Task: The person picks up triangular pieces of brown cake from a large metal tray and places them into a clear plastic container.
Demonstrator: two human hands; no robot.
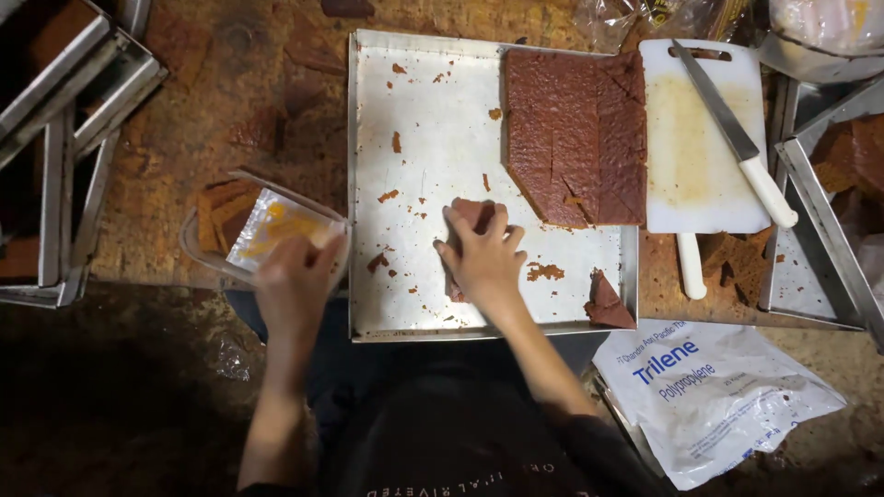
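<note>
While a white plastic bag (714, 396) lies nearest at five o'clock on the desk (212, 120), the right hand (485, 258) presses flat, fingers spread, on a small brown slab piece (471, 213) in the metal tray (433, 138). At nine o'clock of it, the left hand (295, 281) grips a clear packet (272, 225) over a shallow container (207, 244). Farther, at one o'clock, the large brown slab (580, 138) touches a white cutting board (695, 175) carrying a knife (737, 138).
</note>
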